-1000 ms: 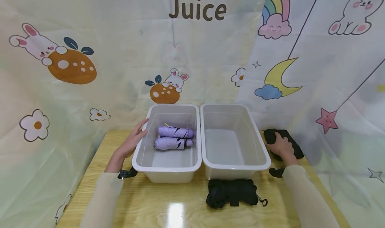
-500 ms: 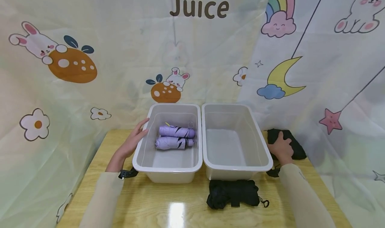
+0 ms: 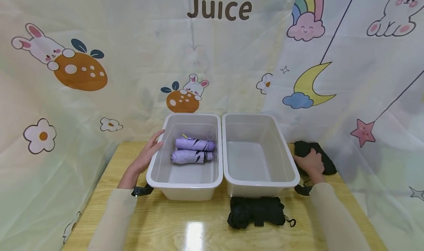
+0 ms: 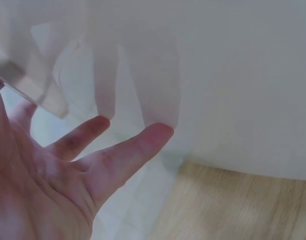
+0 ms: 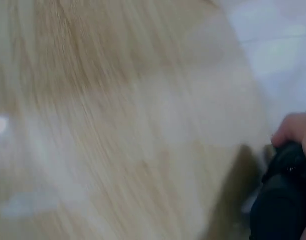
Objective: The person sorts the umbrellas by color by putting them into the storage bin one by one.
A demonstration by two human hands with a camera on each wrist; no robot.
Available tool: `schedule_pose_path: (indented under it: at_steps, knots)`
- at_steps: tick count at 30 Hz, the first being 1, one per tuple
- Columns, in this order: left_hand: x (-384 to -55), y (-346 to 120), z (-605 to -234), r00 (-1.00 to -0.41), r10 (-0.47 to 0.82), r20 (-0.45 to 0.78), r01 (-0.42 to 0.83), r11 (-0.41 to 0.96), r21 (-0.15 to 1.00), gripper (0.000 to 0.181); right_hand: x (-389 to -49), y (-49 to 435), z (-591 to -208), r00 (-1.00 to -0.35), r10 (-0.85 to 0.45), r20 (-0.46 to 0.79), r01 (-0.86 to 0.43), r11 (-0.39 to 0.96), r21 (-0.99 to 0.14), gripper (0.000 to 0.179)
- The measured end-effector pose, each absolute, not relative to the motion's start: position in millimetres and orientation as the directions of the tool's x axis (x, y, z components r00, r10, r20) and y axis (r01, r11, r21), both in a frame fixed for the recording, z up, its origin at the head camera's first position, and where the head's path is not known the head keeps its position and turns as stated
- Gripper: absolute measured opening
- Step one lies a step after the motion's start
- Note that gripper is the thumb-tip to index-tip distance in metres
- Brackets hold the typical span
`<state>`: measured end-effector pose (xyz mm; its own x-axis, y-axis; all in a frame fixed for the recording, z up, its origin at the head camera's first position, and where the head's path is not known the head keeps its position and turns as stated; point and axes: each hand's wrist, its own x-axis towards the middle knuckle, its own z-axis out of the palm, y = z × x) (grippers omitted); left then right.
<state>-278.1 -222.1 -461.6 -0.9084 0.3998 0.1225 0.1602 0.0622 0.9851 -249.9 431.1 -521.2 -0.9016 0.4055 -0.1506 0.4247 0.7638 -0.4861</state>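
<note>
Both forearms wear long, plain sleeves in pale cream, the left sleeve [image 3: 112,219] and the right sleeve [image 3: 338,218] alike in colour and each ending near the wrist. A black strap [image 3: 142,190] dotted with small holes rings the left wrist, and a dark band [image 3: 303,190], rounded at its outer end, the right; left hand [image 3: 143,159] and right hand [image 3: 311,161] are bare

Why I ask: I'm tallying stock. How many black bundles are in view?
2. One black bundle lies on the table in front of the right bin; the second bundle is gripped by the right hand, beside that bin. Any behind it would be hidden.
</note>
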Motion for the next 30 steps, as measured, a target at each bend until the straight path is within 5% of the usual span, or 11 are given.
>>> schedule_pose_path:
  at_steps: [6, 11, 30]
  knots:
    - [-278, -222, -461, -0.908, 0.4, 0.125, 0.163, 0.063, 0.985, 0.057, -236, 439, -487, -0.971, 0.232, 0.054, 0.172, 0.841, -0.514, 0.097]
    - [-277, -222, -460, -0.911, 0.392, 0.127, 0.164, 0.063, 0.984, 0.057, -241, 440, -445, -0.969, 0.095, 0.227, -0.026, 0.879, -0.476, 0.087]
    - [-278, -220, -465, -0.913, 0.382, 0.144, 0.162, 0.015, 0.987, 0.056, -255, 350, -318, -0.909, -0.312, 0.277, -0.398, 0.848, -0.35, 0.081]
